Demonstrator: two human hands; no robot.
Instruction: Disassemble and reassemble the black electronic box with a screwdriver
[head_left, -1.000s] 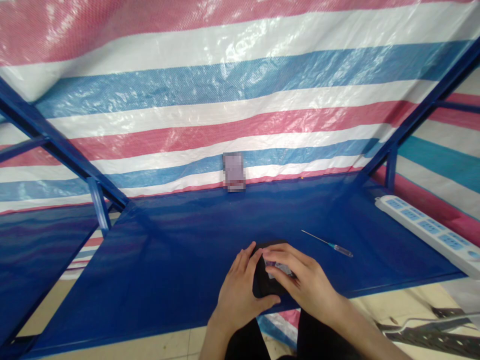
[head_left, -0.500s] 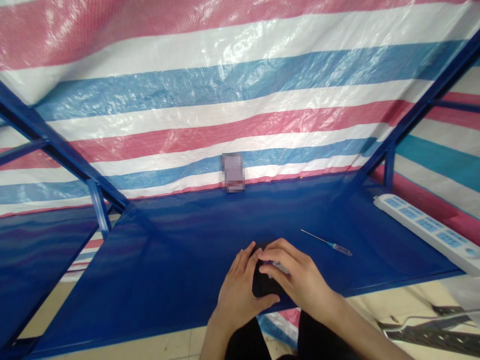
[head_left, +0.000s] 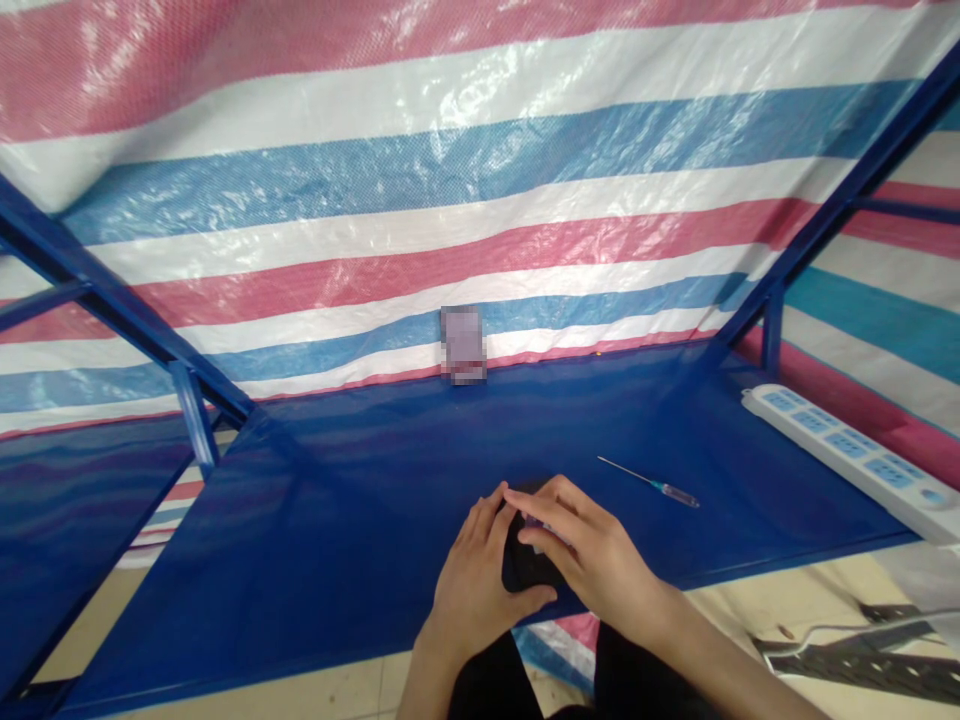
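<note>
Head view looks down on a blue mesh shelf (head_left: 360,520) carried on a blue metal frame (head_left: 112,290), with a pink, white and blue striped tarpaulin (head_left: 450,170) rising behind it and pale floor tiles (head_left: 300,695) showing past its near edge.

Both forearms reach in from the bottom of the view, over dark trousers (head_left: 525,680), and the two hands meet just above the near edge of the shelf. The left hand (head_left: 476,575) sits low with its fingers (head_left: 487,510) upright along one side of a small black object (head_left: 529,565), its thumb lying across the lower edge. The right hand (head_left: 592,555) comes across from the other side, its fingers (head_left: 551,505) curved over the top. Both sets of fingers are closed around the black object, which sits between the palms, mostly hidden, with a pale piece (head_left: 544,530) showing under the right fingers.

Ahead and to the right of the right fingers lies a thin screwdriver (head_left: 660,485) with a clear handle. Farther right, a white power strip (head_left: 840,450) runs along the shelf. Well ahead of the fingers, a blurred object (head_left: 463,345) stands at the shelf's far edge against the tarpaulin.
</note>
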